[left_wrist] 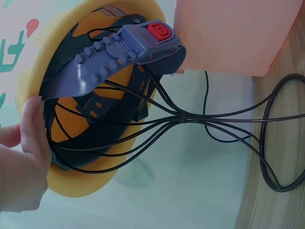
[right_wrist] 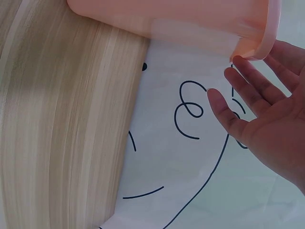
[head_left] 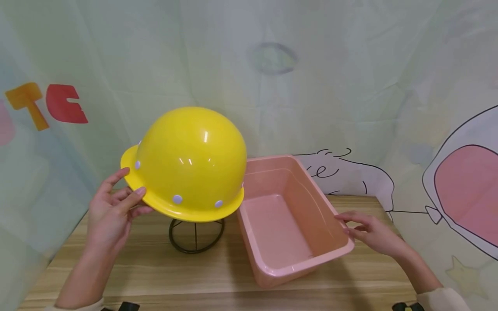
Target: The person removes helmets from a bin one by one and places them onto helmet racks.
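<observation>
A yellow hard hat sits over a black wire stand, its brim tilted. My left hand pinches the hat's brim at the left, thumb on top and other fingers below. From beneath, the left wrist view shows the hat's dark suspension, a blue-grey adjuster strap with a red button, and the stand's wires reaching inside. To the right is a pink plastic basin with nothing inside. My right hand touches the basin's right rim with relaxed, extended fingertips, the thumb apart from it.
The basin and the stand's ring base are on a wood-grain table. A pale printed curtain encloses the table at the back and both sides, close behind the hat and basin.
</observation>
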Tool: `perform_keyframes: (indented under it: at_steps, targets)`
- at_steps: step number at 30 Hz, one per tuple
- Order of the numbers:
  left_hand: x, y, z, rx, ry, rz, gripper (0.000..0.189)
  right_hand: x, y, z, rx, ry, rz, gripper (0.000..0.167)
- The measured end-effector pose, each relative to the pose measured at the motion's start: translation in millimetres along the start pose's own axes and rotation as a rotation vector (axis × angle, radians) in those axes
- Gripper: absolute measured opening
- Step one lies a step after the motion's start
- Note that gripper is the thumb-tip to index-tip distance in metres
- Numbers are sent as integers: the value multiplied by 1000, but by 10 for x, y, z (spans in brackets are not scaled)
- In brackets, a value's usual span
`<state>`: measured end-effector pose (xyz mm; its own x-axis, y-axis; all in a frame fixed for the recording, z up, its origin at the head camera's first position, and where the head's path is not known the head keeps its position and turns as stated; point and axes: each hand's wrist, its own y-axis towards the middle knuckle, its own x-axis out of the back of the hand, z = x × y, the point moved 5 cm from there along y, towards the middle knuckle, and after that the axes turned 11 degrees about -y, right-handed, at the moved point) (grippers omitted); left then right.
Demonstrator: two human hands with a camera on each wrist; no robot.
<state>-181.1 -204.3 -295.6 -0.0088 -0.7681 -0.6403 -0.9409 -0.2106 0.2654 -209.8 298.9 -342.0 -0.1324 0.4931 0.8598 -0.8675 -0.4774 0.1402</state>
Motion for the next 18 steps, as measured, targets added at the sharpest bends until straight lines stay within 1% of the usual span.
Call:
perform_keyframes:
  at_steps: [8,14,18]
  targets:
    - [23,-7,13,12,-10,-23,53,0,-4,6,-10,0,2,33]
    - [96,-42,65,32,16,-45,53,7,-10,8,-16,-1,-2,33]
    - [147,-59,114,37,13,-50,53,5,-7,8,-19,-8,1,33]
